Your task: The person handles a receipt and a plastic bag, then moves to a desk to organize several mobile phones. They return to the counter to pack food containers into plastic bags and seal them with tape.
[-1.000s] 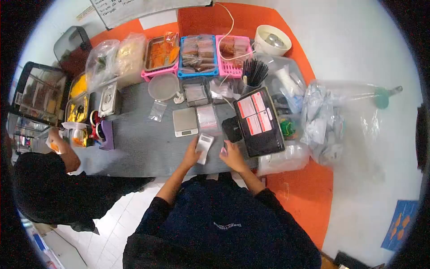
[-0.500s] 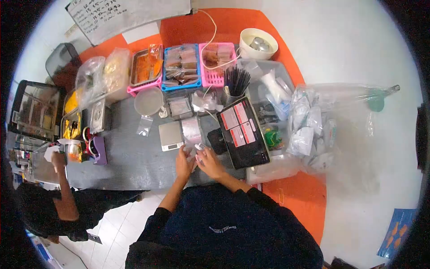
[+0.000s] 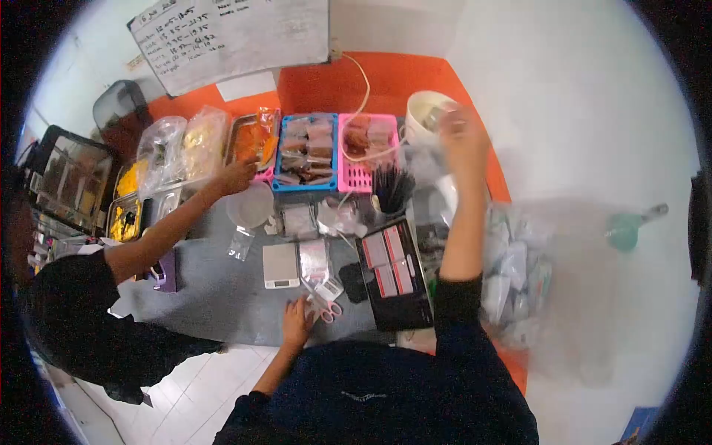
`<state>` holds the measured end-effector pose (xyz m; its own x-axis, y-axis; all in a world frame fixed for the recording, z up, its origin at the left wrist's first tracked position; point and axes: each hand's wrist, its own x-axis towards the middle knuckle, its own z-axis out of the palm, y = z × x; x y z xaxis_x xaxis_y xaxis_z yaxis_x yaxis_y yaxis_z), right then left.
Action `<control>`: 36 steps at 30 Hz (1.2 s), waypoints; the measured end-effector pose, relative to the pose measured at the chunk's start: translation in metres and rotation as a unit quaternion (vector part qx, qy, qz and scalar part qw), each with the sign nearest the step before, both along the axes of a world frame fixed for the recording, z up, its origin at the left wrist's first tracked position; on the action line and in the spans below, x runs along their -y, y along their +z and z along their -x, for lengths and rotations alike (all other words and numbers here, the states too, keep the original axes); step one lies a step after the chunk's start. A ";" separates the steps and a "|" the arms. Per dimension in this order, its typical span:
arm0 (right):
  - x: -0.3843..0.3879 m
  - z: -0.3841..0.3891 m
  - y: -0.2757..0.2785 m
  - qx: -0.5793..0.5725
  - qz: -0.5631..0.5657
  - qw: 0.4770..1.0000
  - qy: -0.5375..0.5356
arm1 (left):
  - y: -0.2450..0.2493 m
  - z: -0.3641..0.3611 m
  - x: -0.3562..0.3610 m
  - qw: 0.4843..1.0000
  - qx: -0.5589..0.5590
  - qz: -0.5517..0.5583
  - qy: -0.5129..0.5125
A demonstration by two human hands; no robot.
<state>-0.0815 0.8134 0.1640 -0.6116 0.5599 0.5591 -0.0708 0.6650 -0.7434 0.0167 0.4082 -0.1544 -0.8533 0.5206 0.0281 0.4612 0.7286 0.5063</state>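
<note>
My left hand [image 3: 297,323] is low at the table's front edge, its fingers curled together around something pale and thin that I cannot make out. Just right of it lies a pair of scissors with pink handles [image 3: 331,312], beside a small white label or packet [image 3: 328,288]. My right hand [image 3: 463,137] is raised at the far right, in front of the rim of a white bucket [image 3: 420,132]. Motion smears its fingers, so what they hold, if anything, is hidden. A digital scale [image 3: 281,266] and a stack of clear bags [image 3: 314,261] lie ahead of my left hand.
A tablet [image 3: 394,274] stands right of the scissors, with a cup of black sticks [image 3: 391,189] behind it. Blue [image 3: 277,180] and pink baskets [image 3: 359,178] line the back. Another person's arm [image 3: 167,215] reaches in from the left towards an orange-filled tray [image 3: 248,144].
My right hand has left my left hand and gone up and right to the bucket. The scissors now lie on the table. The other person's arm has stretched towards the back trays.
</note>
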 end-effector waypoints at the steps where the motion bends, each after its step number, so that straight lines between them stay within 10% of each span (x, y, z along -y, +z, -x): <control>1: -0.037 0.024 -0.003 -0.064 -0.012 0.995 -0.078 | 0.002 0.000 -0.003 1.000 -0.008 -0.001 0.011; 4: -0.182 0.097 -0.082 0.173 -0.196 0.939 -0.223 | 0.005 -0.010 -0.009 0.994 0.016 0.083 0.063; 6: -0.224 0.133 -0.130 0.272 -0.093 0.946 -0.149 | -0.004 -0.008 -0.007 0.991 0.091 0.054 0.080; 13: -0.293 0.190 -0.214 0.481 -0.294 0.823 0.065 | -0.001 0.002 -0.008 0.985 0.156 -0.002 0.077; 19: -0.257 0.185 -0.196 0.440 -0.150 0.876 -0.128 | 0.009 0.007 -0.015 0.988 0.133 -0.015 0.080; 36: -0.285 0.206 -0.219 0.461 -0.223 0.859 -0.010 | 0.014 0.006 -0.022 0.985 0.131 -0.012 0.112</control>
